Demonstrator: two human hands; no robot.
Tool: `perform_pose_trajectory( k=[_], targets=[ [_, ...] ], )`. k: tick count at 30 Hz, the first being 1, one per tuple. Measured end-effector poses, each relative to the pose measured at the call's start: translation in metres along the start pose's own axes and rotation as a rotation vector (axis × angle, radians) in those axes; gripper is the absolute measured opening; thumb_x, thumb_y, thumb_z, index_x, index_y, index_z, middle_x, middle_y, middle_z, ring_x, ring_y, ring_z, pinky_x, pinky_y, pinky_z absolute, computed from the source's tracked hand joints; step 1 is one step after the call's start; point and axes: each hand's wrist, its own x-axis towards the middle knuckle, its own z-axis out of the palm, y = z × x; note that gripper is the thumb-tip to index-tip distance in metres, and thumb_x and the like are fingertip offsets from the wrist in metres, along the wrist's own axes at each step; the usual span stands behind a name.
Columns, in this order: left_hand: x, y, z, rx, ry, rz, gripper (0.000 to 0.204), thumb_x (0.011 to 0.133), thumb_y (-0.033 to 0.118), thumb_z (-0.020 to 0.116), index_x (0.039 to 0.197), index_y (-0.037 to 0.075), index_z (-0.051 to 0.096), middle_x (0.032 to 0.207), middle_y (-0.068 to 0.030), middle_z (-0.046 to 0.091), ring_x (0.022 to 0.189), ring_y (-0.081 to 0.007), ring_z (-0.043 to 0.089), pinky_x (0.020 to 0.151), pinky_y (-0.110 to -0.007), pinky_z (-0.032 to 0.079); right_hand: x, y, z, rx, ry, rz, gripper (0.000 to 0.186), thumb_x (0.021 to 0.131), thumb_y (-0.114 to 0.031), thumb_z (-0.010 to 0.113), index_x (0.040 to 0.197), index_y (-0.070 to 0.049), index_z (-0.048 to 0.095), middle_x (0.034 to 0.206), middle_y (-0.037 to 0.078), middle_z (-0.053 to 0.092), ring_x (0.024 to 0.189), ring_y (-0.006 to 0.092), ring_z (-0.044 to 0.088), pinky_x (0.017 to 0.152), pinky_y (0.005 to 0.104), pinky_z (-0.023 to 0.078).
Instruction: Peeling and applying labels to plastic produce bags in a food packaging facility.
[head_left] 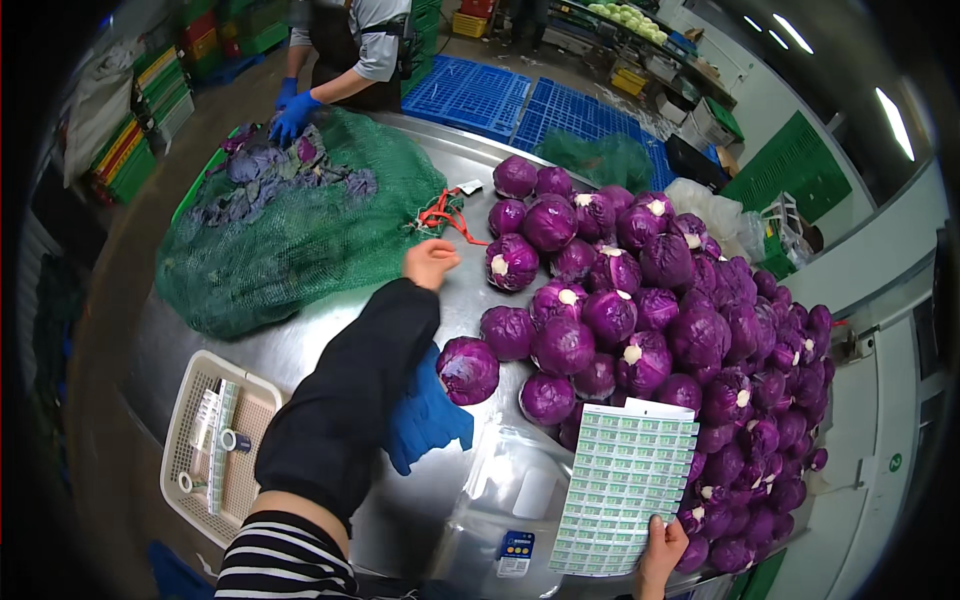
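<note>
My right hand point(663, 552) grips the lower right corner of a sheet of green-and-white labels point(625, 490), tilted in front of the cabbage pile. My left arm reaches forward across the steel table. Its hand point(431, 264) has the fingers curled together, beside a red cabbage point(511, 262) and apart from it; anything pinched in the fingertips is too small to make out. Just beyond this hand lies a red cord point(441, 213) with a white tag. A single red cabbage point(467, 371) sits nearer me, next to a blue cloth point(425, 420) partly hidden by my sleeve.
Many red cabbages point(698, 335) are heaped on the right of the steel table point(345, 318). A green mesh sack point(300, 255) fills the far left, where a co-worker's blue-gloved hands point(293, 115) handle loose leaves. A beige basket point(180, 420) holds label rolls. Clear plastic point(510, 480) lies near me.
</note>
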Motion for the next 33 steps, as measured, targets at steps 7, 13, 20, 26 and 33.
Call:
perform_pose_trajectory(
  k=[7, 13, 20, 26, 33],
  targets=[
    [-0.134, 0.012, -0.101, 0.409, 0.256, 0.06, 0.021, 0.081, 0.016, 0.081, 0.081, 0.0, 0.066, 0.074, -0.0081, 0.064, 0.067, -0.0137, 0.058, 0.064, -0.03, 0.049, -0.012, 0.018, -0.004, 0.027, 0.008, 0.011, 0.02, 0.099, -0.011, 0.061, 0.106, 0.006, 0.066, 0.092, 0.002, 0.068, 0.078, 0.006, 0.055, 0.073, 0.0231, 0.043],
    [-0.284, 0.006, -0.12, 1.005, -0.479, 0.246, 0.035, 0.086, 0.04, 0.071, 0.091, 0.005, 0.063, 0.098, -0.0133, 0.064, 0.085, -0.038, 0.064, 0.074, -0.046, 0.052, -0.023, 0.001, 0.028, 0.064, -0.103, 0.061, 0.017, 0.098, -0.009, 0.062, 0.105, 0.006, 0.066, 0.089, 0.0, 0.067, 0.077, 0.0047, 0.054, 0.069, 0.0222, 0.042],
    [-0.269, 0.063, -0.109, 1.041, -0.522, 0.294, 0.026, 0.091, 0.014, 0.062, 0.116, 0.007, 0.059, 0.107, -0.0149, 0.066, 0.095, -0.0319, 0.067, 0.081, -0.043, 0.053, -0.057, -0.048, 0.068, -0.398, -0.466, -0.348, 0.015, 0.088, -0.015, 0.073, 0.089, -0.001, 0.068, 0.066, 0.017, 0.06, 0.053, 0.03, 0.058, 0.055, 0.0351, 0.045],
    [-0.303, 0.225, -0.088, -0.078, -0.791, 0.071, 0.051, 0.087, 0.007, 0.072, 0.135, 0.003, 0.055, 0.123, -0.0067, 0.063, 0.118, -0.0168, 0.057, 0.103, -0.033, 0.044, -0.079, -0.055, 0.082, -0.305, -0.668, -0.387, 0.017, 0.092, -0.019, 0.07, 0.092, -0.002, 0.069, 0.072, 0.019, 0.062, 0.063, 0.0394, 0.06, 0.056, 0.0415, 0.046],
    [-0.361, 0.213, -0.122, 0.215, -0.653, -0.142, 0.01, 0.089, 0.004, 0.073, 0.096, -0.002, 0.07, 0.089, -0.0032, 0.071, 0.078, -0.0068, 0.062, 0.071, -0.022, 0.05, -0.106, -0.046, 0.088, -0.317, -0.828, -0.414, 0.034, 0.098, -0.029, 0.062, 0.08, -0.001, 0.059, 0.066, 0.02, 0.056, 0.06, 0.0406, 0.056, 0.055, 0.045, 0.041]
  ],
)
